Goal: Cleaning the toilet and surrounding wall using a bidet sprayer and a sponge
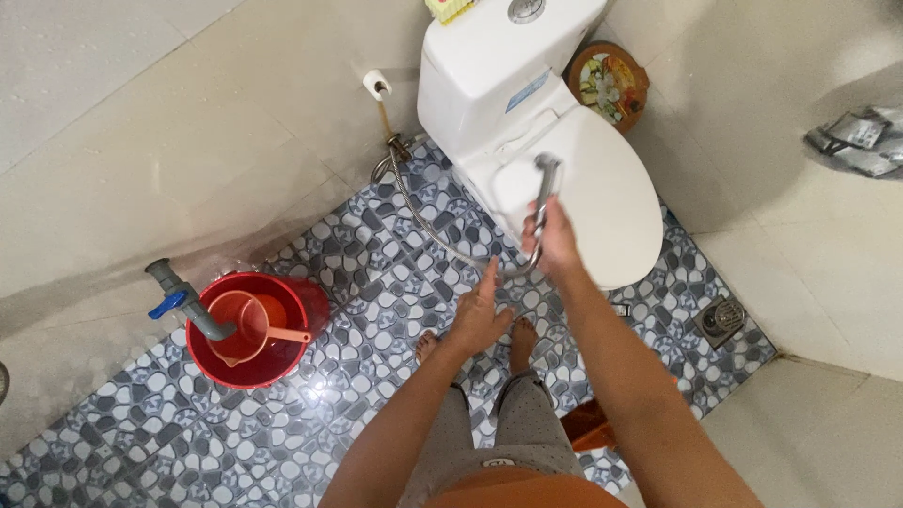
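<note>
Right hand (pixel 555 240): closed around the handle of a metal spray nozzle (pixel 546 183), fingers wrapped together on the grip. The nozzle head projects above the fingers, held over the closed white toilet lid (pixel 611 207), near the lid's hinge end.

Hose (pixel 423 221): flexible metal, run from below the gripping fingers in a curve across the floor to the wall valve (pixel 395 149) beside the toilet tank (pixel 499 75).

Left hand (pixel 478 315): open, fingers extended and held close together, nothing grasped; positioned just below the hose loop, contact not determinable.

Red bucket (pixel 249 329): set at the floor's left edge under a grey tap (pixel 183 296), an orange dipper (pixel 254 325) inside.

Floor drain (pixel 722 318): at the tiled floor's right edge.
</note>
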